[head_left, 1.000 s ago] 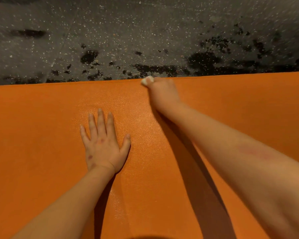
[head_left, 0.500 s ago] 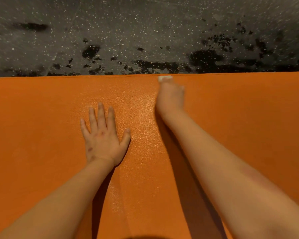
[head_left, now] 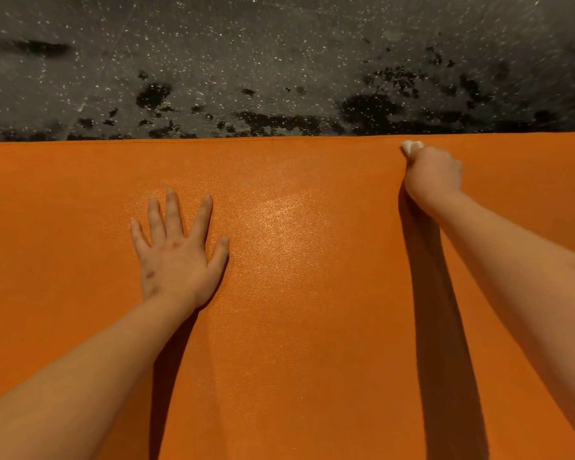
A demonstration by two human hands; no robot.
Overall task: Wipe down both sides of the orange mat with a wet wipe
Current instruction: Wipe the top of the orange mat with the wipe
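Orange mat (head_left: 296,343) lies flat on the floor (head_left: 246,61) and fills the lower two-thirds of the view, running out of frame left, right and on the near side. Only its far edge shows: one straight line across the view, meeting dark speckled floor with black blotches along it.

Left hand (head_left: 180,257): palm down on the mat, left of centre, fingers (head_left: 171,210) straight and spread apart, well short of the far edge.

Right hand (head_left: 434,175): over to the right, just inside the far edge, fingers curled and clamped on a white wet wipe (head_left: 411,147). The wad pokes out past the knuckles, just short of the edge.

Wide bare mat between the two hands, with a glossy patch there.
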